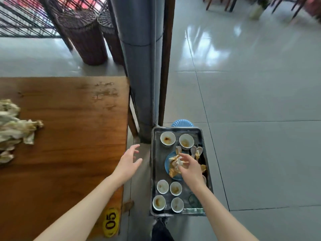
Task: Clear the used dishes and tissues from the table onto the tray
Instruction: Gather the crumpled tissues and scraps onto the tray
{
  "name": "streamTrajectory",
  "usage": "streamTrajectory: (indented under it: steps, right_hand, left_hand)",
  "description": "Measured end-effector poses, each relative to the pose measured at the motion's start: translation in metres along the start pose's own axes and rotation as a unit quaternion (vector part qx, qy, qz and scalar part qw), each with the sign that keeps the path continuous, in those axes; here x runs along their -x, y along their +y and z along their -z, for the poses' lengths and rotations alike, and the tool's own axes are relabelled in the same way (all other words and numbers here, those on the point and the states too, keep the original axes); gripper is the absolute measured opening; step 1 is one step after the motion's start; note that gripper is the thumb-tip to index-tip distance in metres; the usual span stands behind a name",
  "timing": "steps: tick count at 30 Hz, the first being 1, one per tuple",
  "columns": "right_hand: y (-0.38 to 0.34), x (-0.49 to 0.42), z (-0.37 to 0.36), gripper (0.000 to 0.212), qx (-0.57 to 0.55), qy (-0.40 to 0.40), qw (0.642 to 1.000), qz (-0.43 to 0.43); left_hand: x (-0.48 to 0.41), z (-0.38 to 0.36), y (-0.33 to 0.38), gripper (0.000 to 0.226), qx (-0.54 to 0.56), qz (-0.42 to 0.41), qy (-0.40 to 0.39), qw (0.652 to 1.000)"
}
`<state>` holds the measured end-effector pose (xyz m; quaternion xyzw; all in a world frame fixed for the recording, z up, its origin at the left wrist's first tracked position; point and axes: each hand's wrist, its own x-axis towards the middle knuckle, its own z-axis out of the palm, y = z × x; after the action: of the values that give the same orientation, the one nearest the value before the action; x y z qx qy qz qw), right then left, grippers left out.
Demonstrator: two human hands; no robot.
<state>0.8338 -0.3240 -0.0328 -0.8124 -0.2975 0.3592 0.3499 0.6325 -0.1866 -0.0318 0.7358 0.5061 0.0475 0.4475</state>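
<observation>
Fingers of the right hand (188, 166) pinch tissue (178, 164) over the tray (153, 171); left hand (128, 162) hovers spread.

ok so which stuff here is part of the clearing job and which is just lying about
Part of the job:
tray
small bowls
blue plate
spoons
tissue pile on the table
tissue in the right hand

Just lying about:
05 tag
wicker stools
grey pillar

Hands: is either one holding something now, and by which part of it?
The right hand pinches a crumpled tissue by its top, over the blue plate on the tray. The left hand is open and holds nothing.
</observation>
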Motion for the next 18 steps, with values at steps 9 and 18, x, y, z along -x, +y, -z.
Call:
streamTrajectory:
  steps: [9, 18]
  right_hand:
    - [-0.074, 0.085, -0.083, 0.036, 0.004, -0.05, 0.994, 0.099]
    - [-0.147, 0.152, -0.173, 0.035, 0.049, -0.119, 0.971, 0.201]
  left_hand:
    - [0.134, 0.102, -0.068, 0.043, 0.02, -0.002, 0.133, 0.991]
    - [0.243, 0.175, -0.146, 0.04, 0.056, 0.062, 0.223, 0.971]
